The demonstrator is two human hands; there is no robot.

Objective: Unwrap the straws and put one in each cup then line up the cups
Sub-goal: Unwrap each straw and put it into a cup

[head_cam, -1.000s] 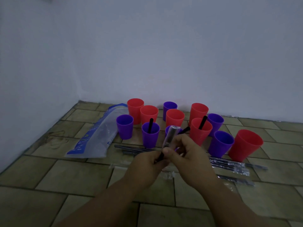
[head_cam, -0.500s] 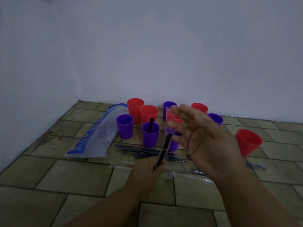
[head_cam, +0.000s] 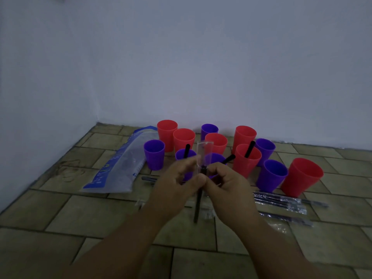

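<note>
Black straw [head_cam: 198, 200], both hands pinching wrapper [head_cam: 205, 152]

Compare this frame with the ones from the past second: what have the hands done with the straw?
The right hand, lifted open half a second ago, has come back down and closed its grip on the black straw. The left hand has kept its grip throughout. The clear wrapper now sticks up above the fingers, the straw's bare lower end hanging below. Cups, bag and wrapped straws are unchanged.
</note>
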